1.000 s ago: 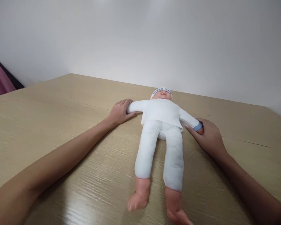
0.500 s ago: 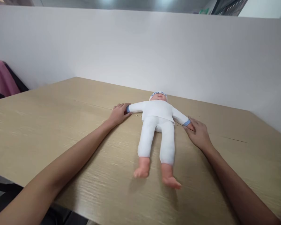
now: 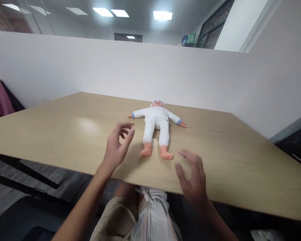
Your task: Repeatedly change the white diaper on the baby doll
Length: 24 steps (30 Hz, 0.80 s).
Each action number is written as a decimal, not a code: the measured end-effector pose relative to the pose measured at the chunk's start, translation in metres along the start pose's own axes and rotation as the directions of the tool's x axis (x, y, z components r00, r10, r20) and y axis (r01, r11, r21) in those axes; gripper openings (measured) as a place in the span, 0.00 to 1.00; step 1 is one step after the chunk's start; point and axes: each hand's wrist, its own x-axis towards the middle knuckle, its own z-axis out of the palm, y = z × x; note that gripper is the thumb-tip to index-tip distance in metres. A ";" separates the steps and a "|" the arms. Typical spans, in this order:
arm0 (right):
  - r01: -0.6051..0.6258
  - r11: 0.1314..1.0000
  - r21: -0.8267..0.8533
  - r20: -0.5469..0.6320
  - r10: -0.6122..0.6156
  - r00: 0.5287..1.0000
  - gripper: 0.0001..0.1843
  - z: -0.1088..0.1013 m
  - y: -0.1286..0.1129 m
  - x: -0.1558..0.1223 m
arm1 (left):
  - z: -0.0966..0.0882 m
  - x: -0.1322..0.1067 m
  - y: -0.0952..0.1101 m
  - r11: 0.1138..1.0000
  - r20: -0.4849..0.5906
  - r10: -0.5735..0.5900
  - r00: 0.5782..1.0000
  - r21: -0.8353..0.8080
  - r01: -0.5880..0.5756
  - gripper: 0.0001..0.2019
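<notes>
A baby doll point(image 3: 157, 115) in a white top and trousers with blue cuffs lies on its back on the table, arms spread wide and bare feet toward me. A white headband with blue lettering covers its upper head. My left hand point(image 3: 119, 142) hovers to the left of the doll's legs, fingers curved and apart, holding nothing. To the right of the feet, my right hand point(image 3: 192, 174) is raised near the table's front edge, thumb and fingers apart and slightly blurred. Neither hand touches the doll.
The wooden table point(image 3: 65, 134) reaches back to a low white partition point(image 3: 115, 67). A pink cloth point(image 3: 1, 97) hangs at the far left. My lap, with a pale bundled cloth or bag point(image 3: 154, 214) on it, is below the front edge.
Both hands have let go of the doll's hands and drawn back toward me. The doll's arms stay spread. My view has tilted up and pulled back.
</notes>
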 end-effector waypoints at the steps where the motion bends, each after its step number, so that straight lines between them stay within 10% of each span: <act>1: 0.055 0.998 0.019 -0.013 -0.054 0.998 0.23 -0.011 -0.013 -0.025 | -0.004 -0.029 0.024 0.999 -0.062 -0.003 0.998 -0.052 0.000 0.17; 5: 0.231 0.960 0.158 0.031 -0.239 0.971 0.23 -0.030 -0.022 -0.128 | 0.007 -0.159 0.082 0.998 -0.113 -0.054 0.992 0.005 0.055 0.16; 8: -0.164 0.971 0.174 0.171 0.134 0.976 0.10 -0.022 -0.001 -0.185 | 0.032 -0.232 0.073 0.984 0.226 -0.177 0.958 0.049 0.170 0.17; 10: -0.478 0.861 0.172 0.238 0.435 0.868 0.16 -0.010 0.015 -0.211 | 0.046 -0.260 0.049 0.946 0.348 -0.323 0.880 0.090 0.311 0.17; 16: -0.863 0.455 0.218 0.476 0.723 0.501 0.44 0.029 0.035 -0.244 | 0.067 -0.284 -0.021 0.748 0.461 -0.658 0.596 0.303 0.591 0.21; 24: -0.867 0.400 0.297 0.662 0.568 0.489 0.44 0.053 0.011 -0.225 | 0.099 -0.279 -0.016 0.603 0.587 -0.672 0.451 0.082 0.793 0.36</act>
